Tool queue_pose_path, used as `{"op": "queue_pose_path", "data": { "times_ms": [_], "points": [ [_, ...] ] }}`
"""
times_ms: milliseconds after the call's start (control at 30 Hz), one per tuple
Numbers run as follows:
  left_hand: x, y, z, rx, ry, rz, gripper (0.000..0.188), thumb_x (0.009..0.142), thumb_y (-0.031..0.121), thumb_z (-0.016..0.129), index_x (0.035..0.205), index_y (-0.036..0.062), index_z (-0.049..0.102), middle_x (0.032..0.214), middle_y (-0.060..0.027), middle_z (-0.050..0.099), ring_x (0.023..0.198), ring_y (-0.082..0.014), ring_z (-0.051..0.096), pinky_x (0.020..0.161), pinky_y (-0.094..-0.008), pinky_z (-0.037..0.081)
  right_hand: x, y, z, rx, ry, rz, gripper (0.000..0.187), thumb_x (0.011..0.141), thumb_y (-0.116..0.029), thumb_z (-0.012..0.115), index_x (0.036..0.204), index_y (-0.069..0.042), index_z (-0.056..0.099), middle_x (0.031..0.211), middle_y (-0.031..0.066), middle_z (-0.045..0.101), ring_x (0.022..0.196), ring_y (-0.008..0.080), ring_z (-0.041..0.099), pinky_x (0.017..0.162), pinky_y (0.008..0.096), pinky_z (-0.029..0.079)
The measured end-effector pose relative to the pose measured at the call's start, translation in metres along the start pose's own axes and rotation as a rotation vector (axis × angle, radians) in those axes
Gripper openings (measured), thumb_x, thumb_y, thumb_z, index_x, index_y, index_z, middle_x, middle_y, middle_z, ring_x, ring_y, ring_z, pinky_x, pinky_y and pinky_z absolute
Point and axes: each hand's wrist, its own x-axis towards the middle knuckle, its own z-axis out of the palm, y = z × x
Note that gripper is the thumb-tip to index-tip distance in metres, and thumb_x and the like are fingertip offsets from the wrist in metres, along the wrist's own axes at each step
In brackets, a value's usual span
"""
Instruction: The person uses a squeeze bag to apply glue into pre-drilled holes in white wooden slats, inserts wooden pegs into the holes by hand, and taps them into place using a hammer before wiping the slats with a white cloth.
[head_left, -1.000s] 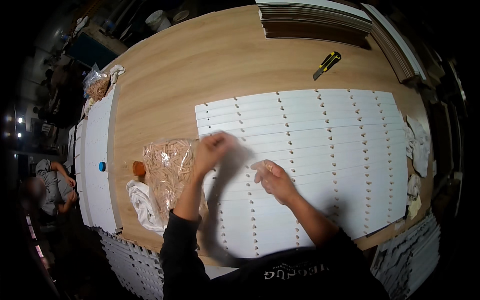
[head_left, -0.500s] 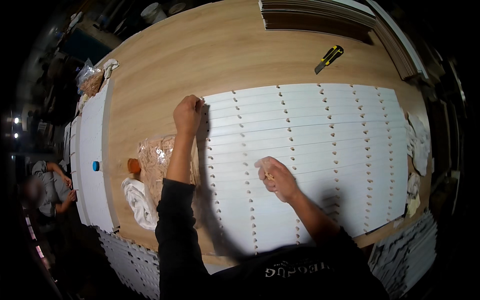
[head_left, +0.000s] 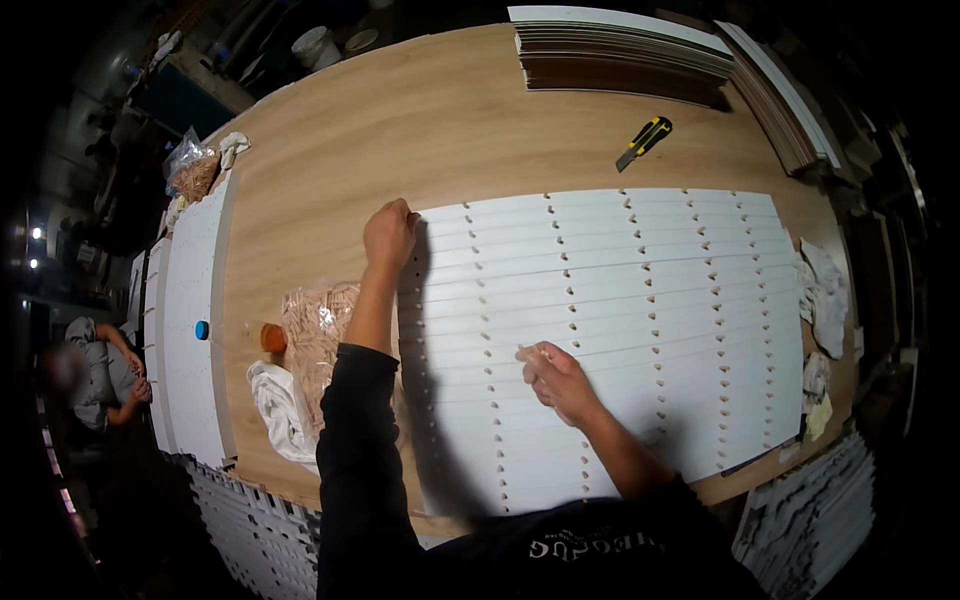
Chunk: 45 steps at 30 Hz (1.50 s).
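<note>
White boards [head_left: 600,320] lie edge to edge in front of me, with rows of small wooden dowels standing out of them. My left hand [head_left: 390,235] is pinched at the far left corner of the boards; whatever sits between its fingertips is too small to make out. Over the middle of the boards, my right hand [head_left: 562,383] is closed around a few wooden dowels, light tips showing at the fingers. Beside my left forearm lies a clear bag of dowels [head_left: 318,330], partly hidden by the sleeve.
A yellow and black utility knife [head_left: 644,143] lies beyond the boards, near stacked panels [head_left: 625,60]. An orange-brown cap [head_left: 272,338] and white cloth [head_left: 285,410] sit at left. A blue cap [head_left: 202,330] rests on a long white panel [head_left: 190,370]. Another person [head_left: 100,375] is at far left.
The view has shifted slightly, so the table and boards sit lower in the picture. My left hand stays at the boards' far left corner. My right hand keeps its grip on the dowels.
</note>
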Motion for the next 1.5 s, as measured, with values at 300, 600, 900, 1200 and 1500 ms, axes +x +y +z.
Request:
{"op": "queue_pose_path", "data": {
  "times_ms": [300,600,900,1200,1500],
  "points": [
    [-0.020,-0.010,-0.001,-0.060,0.092,-0.040,0.024,0.082,0.018,0.067,0.071,0.0030,0.051,0.070,-0.0175,0.060,0.067,-0.0398,0.057,0.058,-0.0462,0.045,0.000,0.012,-0.005,0.000,-0.023,0.034,0.019,0.096,-0.024,0.052,0.100,-0.007,0.058,0.074,-0.0018,0.049,0.050,0.0015,0.032,0.043,0.0166,0.026],
    [0.008,-0.011,-0.017,-0.197,-0.142,0.053,0.011,0.078,0.010,0.065,0.072,0.0025,0.060,0.072,-0.0156,0.065,0.071,-0.0348,0.063,0.062,-0.0419,0.049,-0.001,0.013,-0.006,-0.177,-0.006,0.081,0.022,0.096,-0.027,0.050,0.100,-0.006,0.059,0.075,-0.0005,0.052,0.051,0.0023,0.033,0.044,0.0161,0.027],
    [0.006,-0.005,-0.019,0.030,-0.162,0.087,0.014,0.075,0.014,0.068,0.072,0.0017,0.062,0.072,-0.0173,0.065,0.068,-0.0342,0.064,0.062,-0.0407,0.049,-0.001,0.011,0.006,-0.195,-0.091,0.058,0.022,0.096,-0.022,0.049,0.107,-0.005,0.057,0.076,-0.0005,0.051,0.054,0.0024,0.035,0.047,0.0154,0.029],
    [0.007,-0.022,-0.014,-0.037,-0.250,0.136,0.017,0.076,0.015,0.067,0.069,0.0001,0.062,0.071,-0.0203,0.062,0.068,-0.0368,0.062,0.063,-0.0425,0.048,-0.002,0.015,0.000,-0.193,-0.092,0.061,0.024,0.096,-0.023,0.048,0.108,-0.004,0.056,0.076,-0.0003,0.050,0.054,0.0024,0.035,0.047,0.0152,0.028],
    [0.002,-0.014,-0.023,0.121,-0.202,0.209,0.014,0.080,0.013,0.057,0.073,0.0005,0.060,0.078,-0.0191,0.063,0.073,-0.0391,0.062,0.064,-0.0483,0.048,-0.005,0.009,-0.001,-0.273,-0.127,0.105,0.031,0.096,-0.033,0.046,0.107,-0.008,0.060,0.082,-0.0020,0.055,0.065,0.0051,0.043,0.057,0.0209,0.039]
  ]
}}
